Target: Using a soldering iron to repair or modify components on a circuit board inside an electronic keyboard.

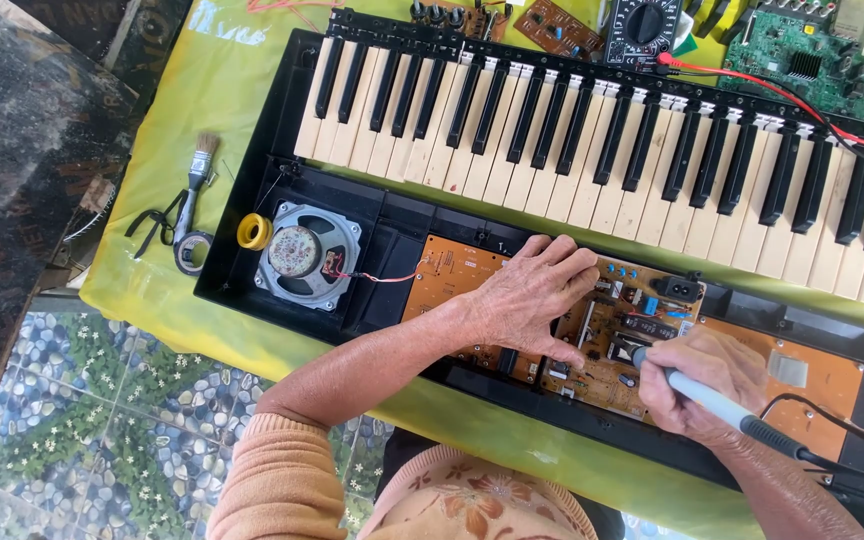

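Seen from the head camera, an opened keyboard [592, 130] lies on a worktop [202, 120] draped in yellow-green cloth, its keys at the far side and its inner parts bared at the near side. Left hand [527, 295] rests flat, fingers spread, on the brown circuit board [612, 330] in the middle of the casing, holding nothing. Right hand [697, 385] has its grip pinched around a soldering iron [712, 400], with the tip touching the board just beside the left fingers. A round speaker [307, 255] sits left of the board, next to a yellow tape roll [253, 232]. A small brush [197, 170] lies on the cloth; a multimeter [642, 25] stands beyond the keys.
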